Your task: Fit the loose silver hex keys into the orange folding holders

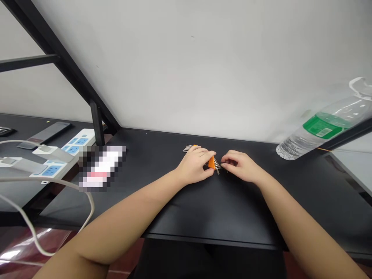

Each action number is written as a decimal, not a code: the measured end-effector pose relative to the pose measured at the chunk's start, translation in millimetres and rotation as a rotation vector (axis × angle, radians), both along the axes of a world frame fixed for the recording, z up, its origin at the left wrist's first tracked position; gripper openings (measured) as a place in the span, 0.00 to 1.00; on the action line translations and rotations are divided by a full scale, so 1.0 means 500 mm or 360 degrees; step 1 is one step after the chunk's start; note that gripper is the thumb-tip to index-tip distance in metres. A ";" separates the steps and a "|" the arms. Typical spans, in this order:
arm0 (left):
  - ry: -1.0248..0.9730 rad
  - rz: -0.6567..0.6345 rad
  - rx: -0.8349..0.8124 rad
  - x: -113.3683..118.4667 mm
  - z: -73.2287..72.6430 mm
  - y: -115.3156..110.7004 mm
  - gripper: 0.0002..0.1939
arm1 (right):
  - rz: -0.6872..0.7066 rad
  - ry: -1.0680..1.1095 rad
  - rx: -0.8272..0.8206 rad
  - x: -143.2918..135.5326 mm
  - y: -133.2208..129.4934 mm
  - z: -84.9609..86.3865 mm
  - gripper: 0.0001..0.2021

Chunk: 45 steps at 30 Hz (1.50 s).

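Note:
On the black table, my left hand (195, 164) is wrapped round an orange holder (212, 162) with several thin silver metal pieces in it. Some of the pieces (217, 164) stick out on the right, beyond my thumb and fingers, and others (187, 148) show at the holder's far left end. My right hand (236, 164) is just right of the holder, its thumb and fingertips pinched together at the tips of the metal pieces. What lies between those fingertips is too small to make out. The middle of the holder is hidden under my left hand.
A large water bottle (322, 126) with a green label stands at the right. At the left are a white power strip (87, 135) with plugs, loose white cables (26, 221), a blurred-out item (106, 164) and a grey flat device (46, 133). A wall rises behind the table (215, 217).

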<state>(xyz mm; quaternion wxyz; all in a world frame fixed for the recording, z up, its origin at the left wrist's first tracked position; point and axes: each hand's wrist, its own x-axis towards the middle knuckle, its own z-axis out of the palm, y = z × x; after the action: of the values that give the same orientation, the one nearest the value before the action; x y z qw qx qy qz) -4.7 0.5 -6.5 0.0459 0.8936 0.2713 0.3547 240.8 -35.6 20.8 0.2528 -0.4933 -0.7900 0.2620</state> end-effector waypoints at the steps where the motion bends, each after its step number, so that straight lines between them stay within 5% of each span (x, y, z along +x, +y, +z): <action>1: 0.0007 0.0015 -0.0023 -0.001 0.000 0.003 0.24 | 0.0050 -0.0172 0.0070 0.007 0.000 0.003 0.05; 8: 0.0067 0.0099 -0.0079 -0.004 0.002 0.012 0.25 | 0.0065 -0.0857 0.0055 -0.023 -0.013 0.001 0.09; 18: 0.0217 0.0123 -0.0217 -0.002 0.013 0.007 0.21 | -0.0031 -0.0133 0.0542 -0.029 -0.005 -0.005 0.07; 24: 0.0231 0.0116 -0.0199 0.001 0.005 0.003 0.21 | 0.0026 -0.0184 0.0750 -0.035 -0.006 -0.012 0.08; 45: 0.0255 0.0098 -0.0167 -0.002 0.000 0.002 0.24 | -0.0025 -0.0329 0.0879 -0.028 -0.016 -0.013 0.09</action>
<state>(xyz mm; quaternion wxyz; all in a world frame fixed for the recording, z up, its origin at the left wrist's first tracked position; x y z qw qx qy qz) -5.7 1.5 -6.5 0.0598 0.9067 0.3196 0.2686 226.7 -43.9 14.2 0.2976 -0.4360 -0.8492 -0.0164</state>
